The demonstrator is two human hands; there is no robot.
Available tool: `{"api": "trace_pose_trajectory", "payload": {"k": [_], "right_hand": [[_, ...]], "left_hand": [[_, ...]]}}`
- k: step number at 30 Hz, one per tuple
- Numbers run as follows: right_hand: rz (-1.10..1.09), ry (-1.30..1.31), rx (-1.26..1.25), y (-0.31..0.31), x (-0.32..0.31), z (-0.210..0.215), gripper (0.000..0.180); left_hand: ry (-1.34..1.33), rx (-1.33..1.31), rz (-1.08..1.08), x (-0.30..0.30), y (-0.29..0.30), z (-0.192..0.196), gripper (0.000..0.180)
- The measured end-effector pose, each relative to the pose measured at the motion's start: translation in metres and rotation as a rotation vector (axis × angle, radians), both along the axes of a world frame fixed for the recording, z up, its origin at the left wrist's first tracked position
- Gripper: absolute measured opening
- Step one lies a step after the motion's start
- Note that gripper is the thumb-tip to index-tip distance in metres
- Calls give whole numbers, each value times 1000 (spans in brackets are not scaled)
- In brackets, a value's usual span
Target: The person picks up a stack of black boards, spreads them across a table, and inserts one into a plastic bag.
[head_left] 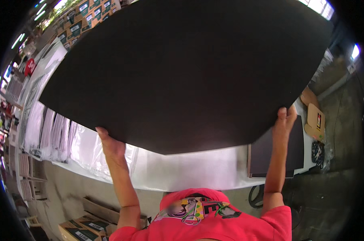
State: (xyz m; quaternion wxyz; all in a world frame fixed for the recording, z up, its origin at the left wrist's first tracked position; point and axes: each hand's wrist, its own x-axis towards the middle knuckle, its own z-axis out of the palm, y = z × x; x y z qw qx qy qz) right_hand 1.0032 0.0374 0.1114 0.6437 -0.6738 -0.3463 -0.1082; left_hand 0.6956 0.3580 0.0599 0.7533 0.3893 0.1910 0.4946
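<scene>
A large black sheet [198, 76] is raised in front of me and fills most of the head view. My left hand [112, 145] pinches its near left edge, thumb on the face toward me and fingers hidden behind. Over at the right, my right hand [285, 118] grips the other side the same way. Beneath the sheet lies a white-topped table [190, 170]. Another dark sheet or stack of sheets [296, 148] rests on the table beside my right forearm.
Plastic-wrapped stacks [53, 132] cover the table's left end. Brown cardboard pieces [315, 122] and a dark coiled cord [317, 154] sit at its right edge. Cartons [87, 229] stand on the floor at lower left; more cartons [83, 20] are piled at the back left.
</scene>
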Motion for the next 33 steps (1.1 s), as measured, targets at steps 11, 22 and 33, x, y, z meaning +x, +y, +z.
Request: {"api": "trace_pose_trajectory", "payload": {"k": [11,22,33], "right_hand": [[446,368,35,-31,46,-144,79],[88,413,270,-14,60,-180,78],[101,417,-121,-23,76,-186,46]], "left_hand": [[66,284,-316,14,71,-114,104],[75,176,-360,8,82,-121,91],[1,144,-352,-18,95,-138,77]]}}
